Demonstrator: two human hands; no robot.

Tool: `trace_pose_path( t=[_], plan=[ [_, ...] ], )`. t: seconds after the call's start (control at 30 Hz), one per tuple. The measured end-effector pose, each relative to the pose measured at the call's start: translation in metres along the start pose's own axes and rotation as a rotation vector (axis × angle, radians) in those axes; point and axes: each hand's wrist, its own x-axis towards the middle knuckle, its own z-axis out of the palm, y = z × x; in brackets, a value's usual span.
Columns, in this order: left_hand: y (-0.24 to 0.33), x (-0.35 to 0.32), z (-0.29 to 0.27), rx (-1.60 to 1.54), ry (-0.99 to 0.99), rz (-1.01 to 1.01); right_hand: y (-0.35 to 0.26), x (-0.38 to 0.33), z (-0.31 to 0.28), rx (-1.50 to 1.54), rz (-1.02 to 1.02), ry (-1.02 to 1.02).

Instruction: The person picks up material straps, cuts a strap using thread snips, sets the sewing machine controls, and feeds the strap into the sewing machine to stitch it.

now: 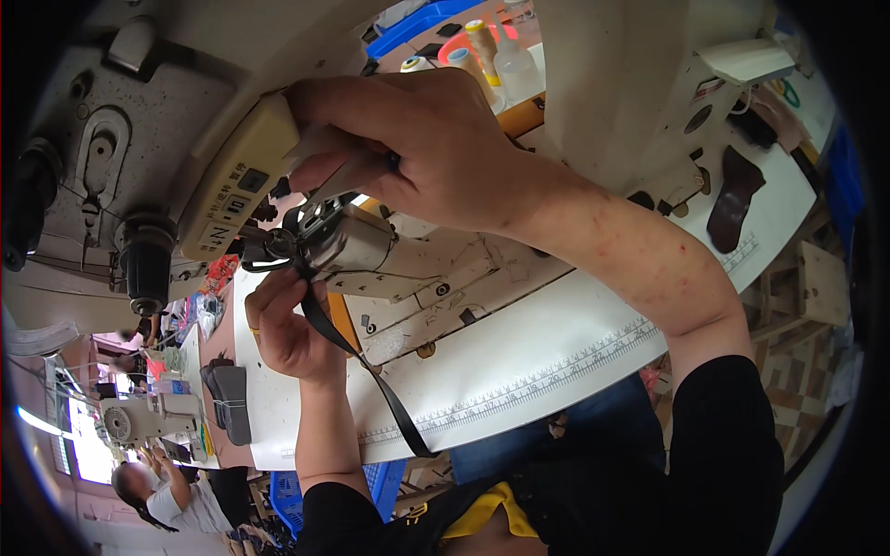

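Largest first: the upper view is filled by a pale sewing machine (640, 83), its arm arching over a white table (371, 417) with a ruled scale printed along the near edge. The right hand (431, 148) is raised across the machine, fingers bent beside a cream control panel (232, 185); a pale, thin shape shows at the fingers, but whether the grip is closed on it cannot be told. A narrow black strap (324, 324) is drawn from the machine's needle area, down across the table and over its near edge, where the lower end hangs. Near its upper end the strap is pinched by the left hand (289, 329), thumb and fingers together on it, just below a cluster of shiny metal parts (324, 236). Handling, as judged: light, pliant along its length, somewhat firmer across its width, perhaps a little slick, not fragile; twisting is thought likelier than breaking. Hold is best taken flat, across both edges, a little clear of the metal; the hanging length can be lifted by its edges. Smaller items: a dark brown piece (735, 199) at right, a thread spool (482, 46) beyond.
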Motion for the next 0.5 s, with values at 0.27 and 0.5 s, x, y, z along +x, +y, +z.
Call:
trace_pose_path(
  t=[0.27, 0.5],
  plan=[
    [0.0033, -0.0001, 0.0023, -0.037, 0.043, -0.045, -0.0011, -0.0012, 0.0019, -0.041, -0.016, -0.013],
    [0.0036, 0.0001, 0.0035, -0.026, 0.041, -0.026, -0.0043, -0.0003, -0.0022, 0.043, 0.057, -0.061]
  ],
)
